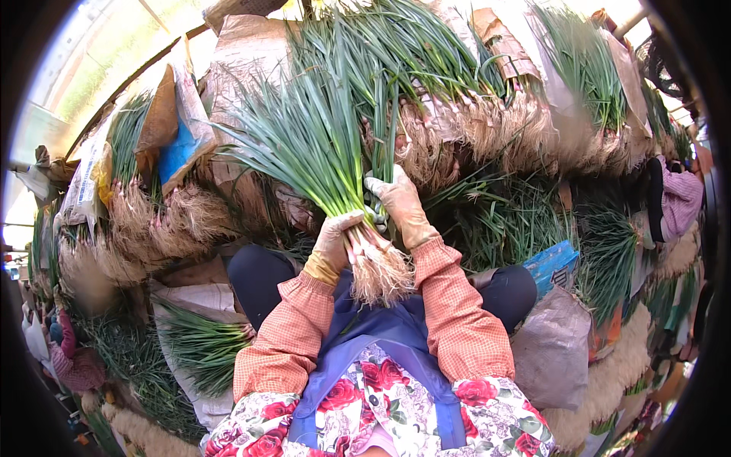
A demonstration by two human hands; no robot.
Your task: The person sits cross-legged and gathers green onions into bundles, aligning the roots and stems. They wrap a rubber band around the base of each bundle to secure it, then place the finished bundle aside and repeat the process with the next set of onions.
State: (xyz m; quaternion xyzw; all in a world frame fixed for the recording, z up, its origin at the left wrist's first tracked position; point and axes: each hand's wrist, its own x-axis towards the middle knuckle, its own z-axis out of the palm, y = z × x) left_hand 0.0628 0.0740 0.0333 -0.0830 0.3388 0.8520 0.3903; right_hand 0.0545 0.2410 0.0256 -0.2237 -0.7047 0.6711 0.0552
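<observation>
My left hand (332,243), in a pale work glove, grips a bunch of green garlic (322,143) around the white stem bases. The long leaves fan up and away from me, and the tangled pale roots (381,273) hang towards my lap. My right hand (401,203), also gloved, is close against the bunch's right side. Its fingers are closed around a few green garlic stalks (385,143); their lower ends are hidden by the glove and the bunch. A blue apron (377,337) covers my lap beneath the roots.
Ahead, a long row of green garlic (434,57) lies with roots (485,128) towards me, partly covered by woven sacks (248,57). Loose leaves (508,223) cover the ground at right. Another bunch (208,345) lies on a sack at left. People work at far left (77,365) and far right (679,197).
</observation>
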